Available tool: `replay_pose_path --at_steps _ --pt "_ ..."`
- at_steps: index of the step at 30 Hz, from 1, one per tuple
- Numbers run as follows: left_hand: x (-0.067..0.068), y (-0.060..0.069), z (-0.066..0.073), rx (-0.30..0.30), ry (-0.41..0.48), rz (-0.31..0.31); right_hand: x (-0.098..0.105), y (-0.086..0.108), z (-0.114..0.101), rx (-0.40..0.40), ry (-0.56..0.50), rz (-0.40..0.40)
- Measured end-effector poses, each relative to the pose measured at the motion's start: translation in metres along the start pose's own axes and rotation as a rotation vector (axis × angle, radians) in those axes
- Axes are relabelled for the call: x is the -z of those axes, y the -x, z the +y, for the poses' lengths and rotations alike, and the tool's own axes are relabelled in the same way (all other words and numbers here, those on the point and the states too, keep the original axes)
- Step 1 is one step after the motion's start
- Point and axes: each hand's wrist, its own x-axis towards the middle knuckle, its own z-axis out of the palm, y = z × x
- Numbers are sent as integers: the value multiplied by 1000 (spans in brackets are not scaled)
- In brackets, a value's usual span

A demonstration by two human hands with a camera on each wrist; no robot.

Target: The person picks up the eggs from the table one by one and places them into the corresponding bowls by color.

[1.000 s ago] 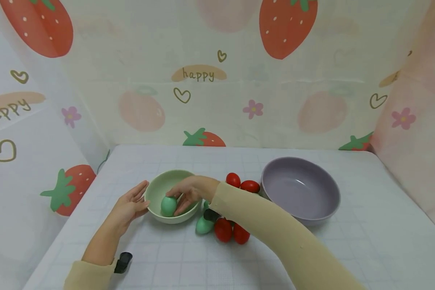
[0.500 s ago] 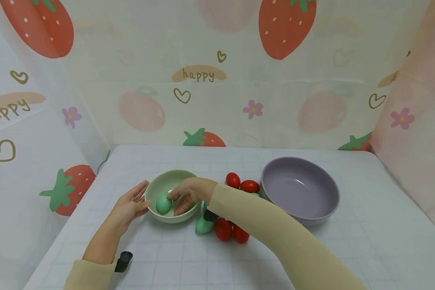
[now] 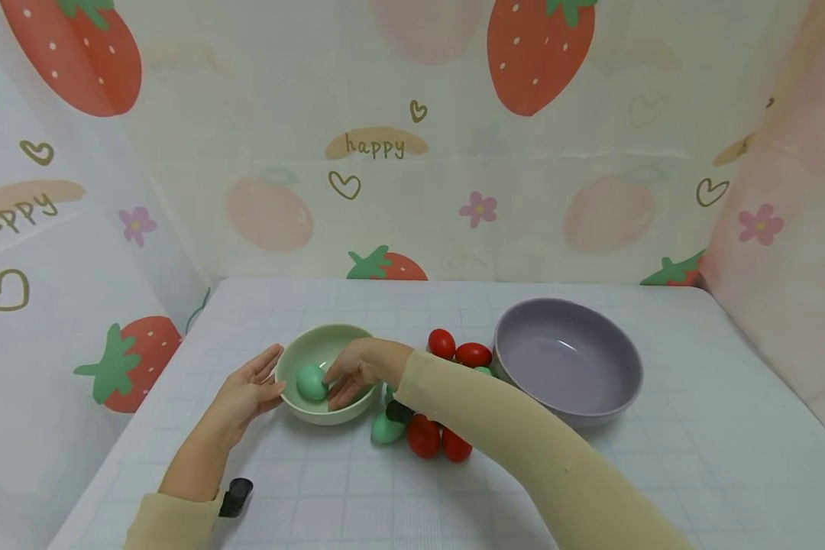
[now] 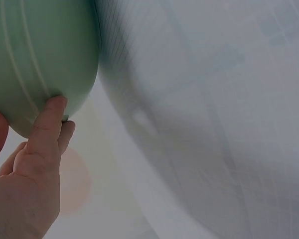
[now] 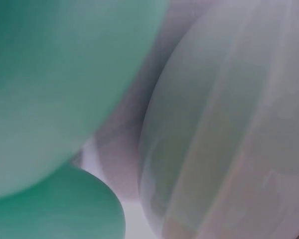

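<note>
The left hand [image 3: 246, 393] rests against the left side of the green bowl [image 3: 326, 417], its fingers straight and a little apart, touching the outer wall without clamping it; the left wrist view shows a fingertip laid on that wall. For the step in hand, which looks like settling an egg in the bowl, this light brace should be enough: press only as much as stops the bowl sliding on the surface [image 3: 330, 496], and avoid tipping the rim.

The green egg [image 3: 310, 382] lies inside the bowl, left of its middle. Because it is rounded, it could well roll, so it is best let go low, right at the bowl's floor.

The right hand [image 3: 364, 365] reaches in over the right rim, thumb and fingers parted and not clamped on the egg; the fingertips are at its right side, though whether they touch it I cannot tell. A good finish would be to let the egg come to rest, then lift straight up before swinging right, so that neither knuckles nor wrist catch the rim.

Just right of the bowl, below the right sleeve [image 3: 516, 435], lie another green egg [image 3: 386, 429] and two red eggs [image 3: 424, 436]; the wrist should clear these. Two further red eggs [image 3: 473, 354] lie behind the sleeve, near the purple bowl [image 3: 564, 374] at far right.
</note>
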Motion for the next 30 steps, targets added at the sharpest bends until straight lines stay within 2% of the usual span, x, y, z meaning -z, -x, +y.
replay_pose_path --at_steps 8,21,30 --pt "-1 2 0 1 -2 -4 0 0 2 20 3 -4" --pt "-1 4 1 5 -3 -7 0 5 -2 10 15 14" --pt "-2 3 2 8 -5 -13 5 15 -1 56 -11 14"
